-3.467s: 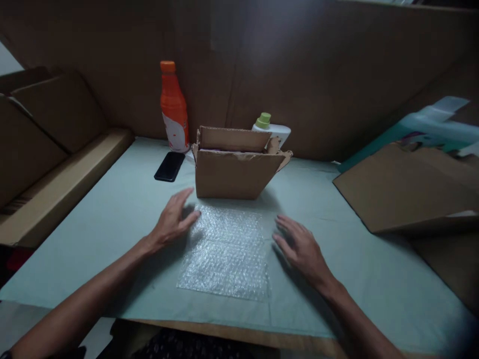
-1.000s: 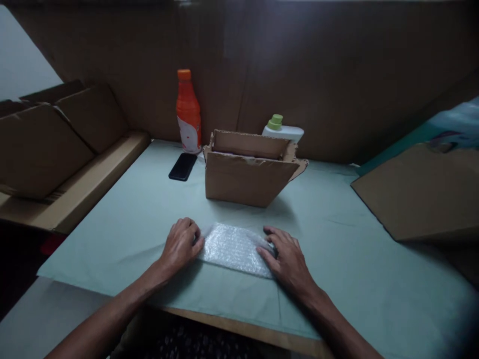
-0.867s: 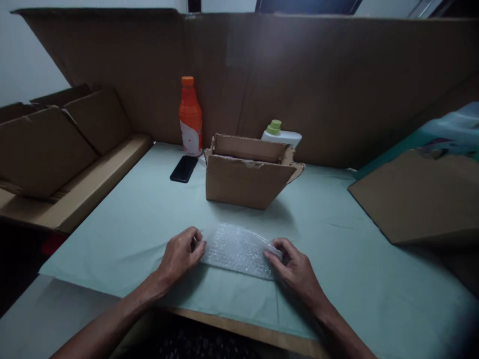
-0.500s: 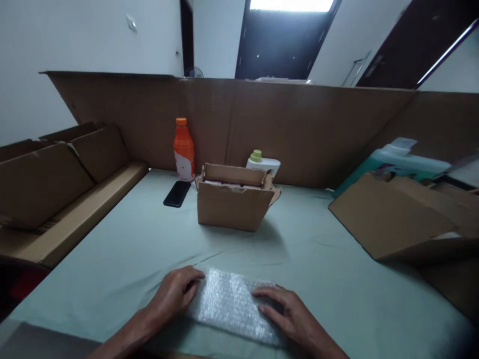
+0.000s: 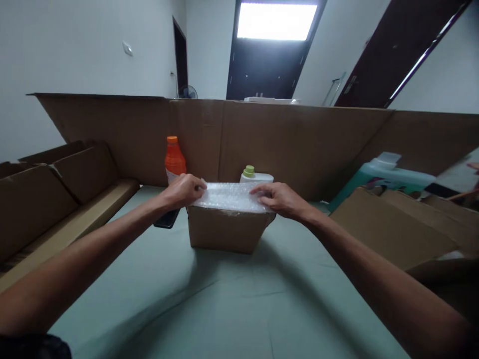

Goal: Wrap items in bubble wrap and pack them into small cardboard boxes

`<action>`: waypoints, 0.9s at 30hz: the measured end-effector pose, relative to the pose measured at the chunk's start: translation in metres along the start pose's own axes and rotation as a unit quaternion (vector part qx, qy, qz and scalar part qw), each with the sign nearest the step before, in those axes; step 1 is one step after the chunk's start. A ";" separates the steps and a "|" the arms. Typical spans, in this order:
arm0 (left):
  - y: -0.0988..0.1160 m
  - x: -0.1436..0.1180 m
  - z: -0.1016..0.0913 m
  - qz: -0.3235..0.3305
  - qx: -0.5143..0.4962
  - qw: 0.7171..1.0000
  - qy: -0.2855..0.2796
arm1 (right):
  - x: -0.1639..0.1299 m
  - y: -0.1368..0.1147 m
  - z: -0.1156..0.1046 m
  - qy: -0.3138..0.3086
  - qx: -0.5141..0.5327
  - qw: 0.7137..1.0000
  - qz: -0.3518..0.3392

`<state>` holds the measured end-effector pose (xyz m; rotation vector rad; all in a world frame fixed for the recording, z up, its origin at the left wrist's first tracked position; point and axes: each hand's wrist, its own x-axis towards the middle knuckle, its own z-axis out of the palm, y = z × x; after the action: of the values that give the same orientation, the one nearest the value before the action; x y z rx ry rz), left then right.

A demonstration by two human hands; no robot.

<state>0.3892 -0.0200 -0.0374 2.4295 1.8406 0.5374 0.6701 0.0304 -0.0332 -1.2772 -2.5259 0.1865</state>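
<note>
A folded sheet of bubble wrap [image 5: 230,195] lies across the top of a small brown cardboard box [image 5: 224,230]. My left hand [image 5: 184,191] is closed on the sheet's left end, thumb and fingers pinched together. At the right end, my right hand [image 5: 276,198] grips the sheet between thumb and fingers. The wrap covers the box's opening, so the contents are hidden. Just left of the box, a black phone [image 5: 166,220] lies partly under my left wrist. An orange bottle [image 5: 175,158] stands behind my left hand.
Behind the box stands a white bottle with a green cap [image 5: 256,175]. Tall cardboard panels [image 5: 299,144] wall off the back. Larger boxes lie at the left [image 5: 41,194] and right [image 5: 389,224], with a teal jug [image 5: 389,174] beyond. A pale green cloth [image 5: 232,304] covers the surface.
Both hands have carried the bubble wrap forward from the near cloth onto the top of the small box. The view has tilted up slightly.
</note>
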 end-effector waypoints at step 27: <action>0.000 0.013 -0.002 0.060 0.077 0.981 -0.170 | 0.003 -0.017 -0.007 -0.115 -0.054 0.991 -0.030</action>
<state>0.3916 -0.0082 -0.0320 2.5422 1.6576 -0.0236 0.6573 0.0225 -0.0213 -1.2822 -2.8013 0.1952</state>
